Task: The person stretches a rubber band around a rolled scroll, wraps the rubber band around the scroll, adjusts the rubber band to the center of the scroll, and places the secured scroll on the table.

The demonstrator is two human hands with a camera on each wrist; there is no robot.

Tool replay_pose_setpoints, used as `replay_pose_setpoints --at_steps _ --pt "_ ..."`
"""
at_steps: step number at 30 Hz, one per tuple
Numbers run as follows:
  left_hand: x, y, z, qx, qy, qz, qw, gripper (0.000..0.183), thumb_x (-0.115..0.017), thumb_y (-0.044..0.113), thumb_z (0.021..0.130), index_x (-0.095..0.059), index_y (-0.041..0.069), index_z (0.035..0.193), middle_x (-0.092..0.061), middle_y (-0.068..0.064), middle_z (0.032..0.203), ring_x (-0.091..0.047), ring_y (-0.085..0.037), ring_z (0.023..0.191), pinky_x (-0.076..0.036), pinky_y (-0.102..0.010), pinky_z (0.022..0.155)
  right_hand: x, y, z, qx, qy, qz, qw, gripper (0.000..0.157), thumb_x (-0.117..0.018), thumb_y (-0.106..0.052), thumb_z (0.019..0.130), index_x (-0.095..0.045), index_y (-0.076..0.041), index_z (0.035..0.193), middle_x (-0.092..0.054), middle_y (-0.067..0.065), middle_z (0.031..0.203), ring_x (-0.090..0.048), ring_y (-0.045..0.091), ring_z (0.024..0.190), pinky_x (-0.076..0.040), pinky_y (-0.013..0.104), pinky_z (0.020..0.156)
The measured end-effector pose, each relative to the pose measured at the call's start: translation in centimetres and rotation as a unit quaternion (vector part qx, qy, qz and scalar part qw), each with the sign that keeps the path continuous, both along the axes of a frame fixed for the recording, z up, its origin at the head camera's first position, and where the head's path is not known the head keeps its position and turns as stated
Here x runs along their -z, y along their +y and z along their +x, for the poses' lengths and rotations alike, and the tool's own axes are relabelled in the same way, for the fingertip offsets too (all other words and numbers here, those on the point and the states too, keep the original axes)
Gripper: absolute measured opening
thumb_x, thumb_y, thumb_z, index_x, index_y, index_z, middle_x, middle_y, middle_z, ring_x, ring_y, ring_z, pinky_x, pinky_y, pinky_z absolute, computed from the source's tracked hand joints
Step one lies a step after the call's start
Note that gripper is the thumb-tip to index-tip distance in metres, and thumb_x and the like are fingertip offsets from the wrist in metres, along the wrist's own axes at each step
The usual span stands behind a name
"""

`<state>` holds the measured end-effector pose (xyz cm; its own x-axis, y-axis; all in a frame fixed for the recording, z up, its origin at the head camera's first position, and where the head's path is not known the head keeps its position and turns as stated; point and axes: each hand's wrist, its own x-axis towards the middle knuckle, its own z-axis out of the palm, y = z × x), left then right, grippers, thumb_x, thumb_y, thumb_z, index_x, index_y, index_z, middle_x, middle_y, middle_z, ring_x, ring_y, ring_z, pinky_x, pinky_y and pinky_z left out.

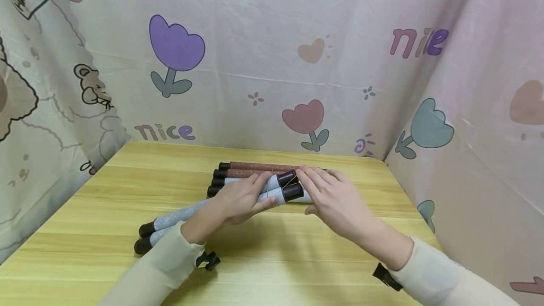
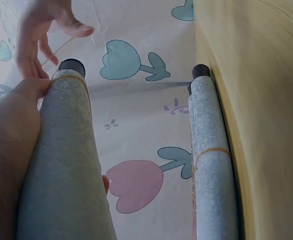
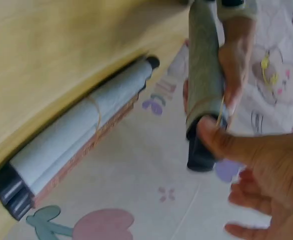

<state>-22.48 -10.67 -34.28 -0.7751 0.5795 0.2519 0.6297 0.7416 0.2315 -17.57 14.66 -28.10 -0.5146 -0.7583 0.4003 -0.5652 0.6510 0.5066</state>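
Observation:
My left hand [image 1: 240, 197] grips a pair of pale blue patterned scrolls [image 1: 180, 215] with black end knobs. The pair slants across the table, its right end raised. A thin tan rubber band [image 2: 81, 82] circles the pair near that end, and part of it stretches out toward my right hand [image 1: 335, 199]. In the right wrist view, my right thumb [image 3: 219, 140] is at the black knobs beside the band. My right fingers are curved around the stretched loop. How the band passes over those fingers is partly hidden.
Behind the held pair lies another group on the table [image 1: 106, 202]: brown scrolls [image 1: 250, 166] at the back and pale blue scrolls [image 2: 214, 120] in front, with a rubber band [image 3: 97, 111] around them. A printed curtain [image 1: 238, 107] stands behind and at the sides.

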Motion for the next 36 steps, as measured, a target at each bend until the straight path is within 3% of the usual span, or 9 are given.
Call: replay_pose_setpoints --at_steps 5,9,14,18,24,28,31,36 --pt "-0.1 0.1 0.2 0.006 0.013 -0.006 0.9999 0.068 -0.033 0.067 0.096 -0.037 0.018 0.142 -0.053 0.000 0.097 -0.051 -0.012 0.072 -0.046 -0.029 0.058 -0.3 0.6 -0.7 -0.040 -0.034 -0.030 0.998 0.096 -0.078 -0.059 0.069 -0.049 -0.002 0.140 -0.057 0.010 0.135 -0.055 0.024 0.122 -0.046 0.043 0.097" --pt "-0.1 0.3 0.5 0.013 0.028 -0.003 0.9995 0.068 -0.034 0.066 0.097 -0.038 0.015 0.142 -0.053 0.000 0.098 -0.050 -0.013 0.074 -0.046 -0.030 0.061 -0.5 0.7 -1.0 -0.026 -0.106 -0.051 0.993 0.108 -0.079 -0.065 0.062 -0.045 -0.002 0.143 -0.054 0.010 0.140 -0.053 0.024 0.124 -0.044 0.045 0.099" --pt "-0.1 0.5 0.9 0.031 0.033 -0.016 0.9988 0.072 -0.035 0.065 0.097 -0.037 0.012 0.146 -0.057 -0.004 0.105 -0.053 -0.014 0.078 -0.049 -0.032 0.066 -0.9 0.7 -1.9 -0.013 -0.194 -0.061 0.979 0.116 -0.082 -0.066 0.055 -0.041 -0.005 0.145 -0.053 0.010 0.140 -0.051 0.024 0.126 -0.042 0.047 0.101" --pt "-0.2 0.6 1.2 0.053 0.050 -0.022 0.9971 0.073 -0.036 0.063 0.098 -0.037 0.009 0.148 -0.058 -0.008 0.118 -0.058 -0.017 0.088 -0.052 -0.036 0.073 -1.1 1.0 -2.9 -0.040 -0.238 -0.048 0.969 0.117 -0.083 -0.064 0.054 -0.038 -0.006 0.145 -0.053 0.011 0.138 -0.051 0.025 0.126 -0.039 0.050 0.103" --pt "-0.4 0.7 1.4 0.109 0.103 -0.004 0.9887 0.065 -0.041 0.058 0.099 -0.040 0.010 0.143 -0.057 -0.002 0.103 -0.053 -0.012 0.077 -0.049 -0.031 0.064 -1.5 2.0 -4.5 -0.112 -0.285 -0.039 0.951 0.116 -0.086 -0.060 0.055 -0.036 -0.010 0.147 -0.047 0.006 0.144 -0.044 0.022 0.131 -0.029 0.044 0.111" --pt "-0.6 1.0 1.7 0.145 0.118 -0.003 0.9823 0.070 -0.034 0.061 0.099 -0.040 0.007 0.144 -0.058 -0.003 0.106 -0.056 -0.014 0.082 -0.052 -0.033 0.069 -1.3 2.2 -5.3 -0.154 -0.288 -0.035 0.945 0.101 -0.088 -0.050 0.065 -0.039 -0.013 0.145 -0.046 0.003 0.145 -0.043 0.020 0.132 -0.029 0.041 0.112" --pt "-0.5 1.2 1.9 0.165 0.123 0.001 0.9786 0.072 -0.031 0.063 0.099 -0.039 0.005 0.142 -0.058 -0.003 0.104 -0.057 -0.014 0.084 -0.052 -0.034 0.072 -0.9 2.0 -5.8 -0.168 -0.283 -0.038 0.944 0.078 -0.084 -0.035 0.075 -0.048 -0.014 0.141 -0.052 0.001 0.141 -0.048 0.020 0.129 -0.036 0.041 0.108" --pt "-0.2 1.5 1.9 0.192 0.119 0.030 0.9736 0.066 -0.038 0.061 0.098 -0.035 0.005 0.133 -0.051 0.002 0.088 -0.049 -0.009 0.071 -0.047 -0.025 0.061 0.2 1.5 -6.8 -0.196 -0.293 -0.047 0.935 0.048 -0.076 -0.016 0.083 -0.060 -0.013 0.129 -0.062 0.000 0.129 -0.055 0.019 0.121 -0.044 0.038 0.102"
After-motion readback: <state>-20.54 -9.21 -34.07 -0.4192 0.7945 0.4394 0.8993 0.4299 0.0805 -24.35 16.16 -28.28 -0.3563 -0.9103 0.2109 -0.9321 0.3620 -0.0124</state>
